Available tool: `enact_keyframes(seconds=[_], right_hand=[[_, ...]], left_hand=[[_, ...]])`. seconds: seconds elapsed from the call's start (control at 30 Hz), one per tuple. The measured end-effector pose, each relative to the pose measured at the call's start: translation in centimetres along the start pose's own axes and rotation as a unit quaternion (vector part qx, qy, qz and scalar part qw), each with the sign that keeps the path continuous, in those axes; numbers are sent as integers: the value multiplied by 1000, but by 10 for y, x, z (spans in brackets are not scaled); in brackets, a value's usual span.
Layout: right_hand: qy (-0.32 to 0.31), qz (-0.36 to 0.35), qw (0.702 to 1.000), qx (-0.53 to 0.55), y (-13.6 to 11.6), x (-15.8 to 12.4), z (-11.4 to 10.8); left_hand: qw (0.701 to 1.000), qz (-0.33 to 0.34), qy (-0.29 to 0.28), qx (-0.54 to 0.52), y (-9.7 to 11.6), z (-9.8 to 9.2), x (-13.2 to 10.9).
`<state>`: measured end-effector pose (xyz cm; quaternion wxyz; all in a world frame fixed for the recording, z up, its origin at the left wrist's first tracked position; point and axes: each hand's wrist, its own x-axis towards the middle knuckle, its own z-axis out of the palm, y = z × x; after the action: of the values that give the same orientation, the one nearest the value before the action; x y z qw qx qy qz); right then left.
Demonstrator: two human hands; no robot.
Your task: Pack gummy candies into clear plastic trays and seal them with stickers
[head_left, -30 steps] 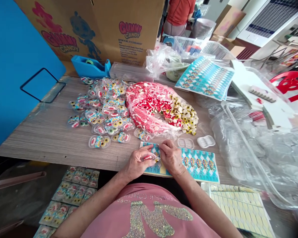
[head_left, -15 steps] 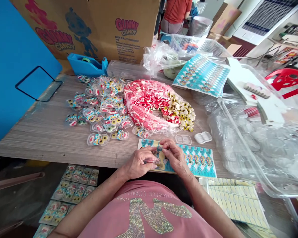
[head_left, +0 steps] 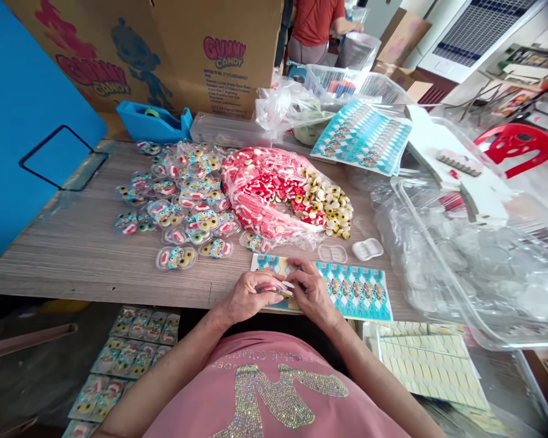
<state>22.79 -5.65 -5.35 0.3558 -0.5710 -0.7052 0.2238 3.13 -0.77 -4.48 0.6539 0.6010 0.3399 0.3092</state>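
Head view | clear candy pack [head_left: 274,286] at 6 o'clock of the table [head_left: 73,243], near its edge | left hand [head_left: 246,296] and right hand [head_left: 314,293] both pinch it, fingertips meeting | sticker sheet [head_left: 360,292] beneath, stretching toward 3 o'clock | gummy bag [head_left: 274,194] at 12 o'clock | sealed packs [head_left: 182,201] at 10 o'clock

Along the bench's [head_left: 73,255] near edge, right of its middle, lies a sticker sheet [head_left: 360,293]; over the sheet's left end the left hand [head_left: 246,297] and right hand [head_left: 314,293] meet, a small pack [head_left: 274,286] pinched between them; just behind the sheet sit two shells [head_left: 368,248] (side by side); behind those, mid-bench, the candy bag [head_left: 278,194]; touching its left side, a heap of filled packs [head_left: 182,194]; at the far edge, left, a tape dispenser [head_left: 153,121] before a cardboard box [head_left: 187,48]; far right, a stack of sheets [head_left: 360,137]; along the right edge, a bin [head_left: 408,204].
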Motion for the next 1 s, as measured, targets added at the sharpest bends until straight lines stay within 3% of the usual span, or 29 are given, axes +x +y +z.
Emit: enact_keyframes(seconds=[0.17,0.3,0.37,0.5,0.57,0.6,0.77,0.87,1.0], right_hand=[[18,4,997,74,0,-5,-2],[45,2,984,170,-9,-21,-22],[129,20,963,238,-16,-23,-37],[363,69,866,335,-30,-4,-58],[412,77,848,326,-38,13,-53],[412,72,853,313,-42,22,-47],[284,17,930,233,-59,59,-2],[293,-27,940,171,-58,71,13],[273,-87,949,132,-47,79,18]], left_hand=[[959,-77,142,-232,-1,3,2],[950,-96,173,-241,-4,8,6],[947,-100,178,-248,-5,7,7],[940,-95,190,-266,4,10,9],[944,-87,184,-261,15,15,11],[947,-79,180,-254,21,18,12],[963,-2,150,-223,52,30,16],[964,18,143,-225,59,28,15],[960,1,148,-238,57,17,10]])
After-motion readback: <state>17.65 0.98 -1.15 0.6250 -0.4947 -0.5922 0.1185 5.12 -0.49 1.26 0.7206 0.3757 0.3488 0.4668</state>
